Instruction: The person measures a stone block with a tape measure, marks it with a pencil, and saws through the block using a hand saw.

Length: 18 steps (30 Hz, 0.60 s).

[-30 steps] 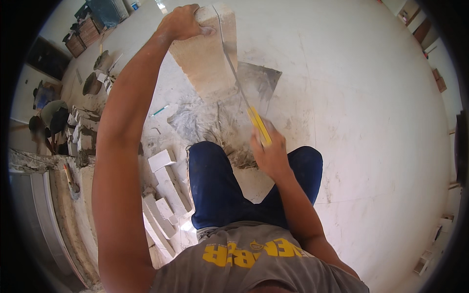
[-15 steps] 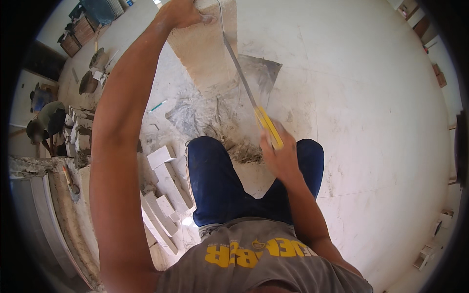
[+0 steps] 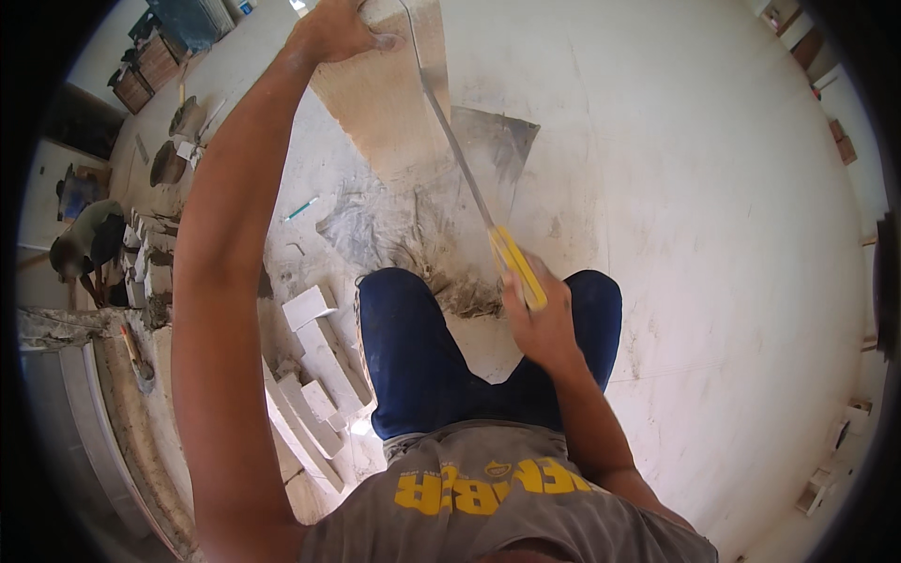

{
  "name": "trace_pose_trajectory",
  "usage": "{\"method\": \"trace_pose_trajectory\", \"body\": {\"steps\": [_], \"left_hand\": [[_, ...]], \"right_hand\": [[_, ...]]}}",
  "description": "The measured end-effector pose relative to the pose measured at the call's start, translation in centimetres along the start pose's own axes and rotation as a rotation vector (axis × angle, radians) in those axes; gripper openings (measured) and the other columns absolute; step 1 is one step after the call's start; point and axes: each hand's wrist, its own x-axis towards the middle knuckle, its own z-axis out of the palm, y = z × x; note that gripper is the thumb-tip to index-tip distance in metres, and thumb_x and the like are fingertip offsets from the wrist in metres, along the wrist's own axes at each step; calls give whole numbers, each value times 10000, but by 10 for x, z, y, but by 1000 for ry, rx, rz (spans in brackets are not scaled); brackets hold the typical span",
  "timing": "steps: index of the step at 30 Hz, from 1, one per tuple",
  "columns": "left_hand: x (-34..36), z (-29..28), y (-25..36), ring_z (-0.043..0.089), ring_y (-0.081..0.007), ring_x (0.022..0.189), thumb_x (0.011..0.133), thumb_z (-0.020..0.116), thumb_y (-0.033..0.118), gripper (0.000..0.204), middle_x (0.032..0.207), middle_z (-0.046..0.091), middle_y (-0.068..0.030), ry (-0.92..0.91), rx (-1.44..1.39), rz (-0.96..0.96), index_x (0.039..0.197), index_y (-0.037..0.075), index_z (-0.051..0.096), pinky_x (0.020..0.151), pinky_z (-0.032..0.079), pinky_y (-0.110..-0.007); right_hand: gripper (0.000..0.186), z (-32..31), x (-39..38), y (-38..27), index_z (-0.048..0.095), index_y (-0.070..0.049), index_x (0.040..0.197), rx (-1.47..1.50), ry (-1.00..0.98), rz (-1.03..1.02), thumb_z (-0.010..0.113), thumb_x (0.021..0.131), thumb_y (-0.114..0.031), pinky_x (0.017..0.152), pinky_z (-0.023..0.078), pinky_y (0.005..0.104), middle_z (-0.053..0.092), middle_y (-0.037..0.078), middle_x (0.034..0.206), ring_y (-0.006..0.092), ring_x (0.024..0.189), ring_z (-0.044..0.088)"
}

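My left hand (image 3: 343,36) is closed over the upper left of a pale, rough block (image 3: 366,113), thumb pressed on its face. My right hand (image 3: 537,314) grips the yellow handle (image 3: 516,263) of a saw, whose long narrow metal blade (image 3: 460,159) runs up to a cut line on the block's right part. A dark square sheet (image 3: 507,141) and a crumpled grey plastic sheet (image 3: 366,230) lie on the floor beneath the block. My bent knees are below it.
White offcut pieces (image 3: 328,366) lie left of my legs. A co-worker (image 3: 94,239) bends beside a low block wall (image 3: 150,258) at the left. A trowel (image 3: 139,371), buckets (image 3: 169,159), a teal pencil (image 3: 302,208) and stacked boxes (image 3: 155,66) are also on the left.
My right hand has drawn the saw down and to the right, toward me, along the cut. My left hand and the block sit slightly higher and further left in the picture.
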Motion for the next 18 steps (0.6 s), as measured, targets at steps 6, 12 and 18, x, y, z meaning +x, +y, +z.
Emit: {"method": "trace_pose_trajectory", "body": {"steps": [6,12,18], "left_hand": [[3,3,30,724,-466,1060,639,876,690,927,1121,731,-332,-31,19,52,1137,-75,715,953,577,-526],[-6,8,21,720,-477,1056,642,879,681,919,1119,729,-333,29,-13,76,1134,-77,712,943,577,-528],[-10,-4,19,719,-489,1034,653,867,707,910,1085,735,-332,10,36,46,1094,-73,710,924,580,-539]], "right_hand": [[408,26,142,20,651,74,1232,-189,-44,267,656,1006,-266,845,568,546,701,368,1015,539,1002,693],[397,38,100,26,652,61,1253,-102,-65,110,672,1001,-245,891,570,541,712,353,1095,527,1027,704],[337,-1,25,10,652,61,1261,3,-13,48,685,969,-104,874,580,512,735,301,1102,485,999,728]]}}
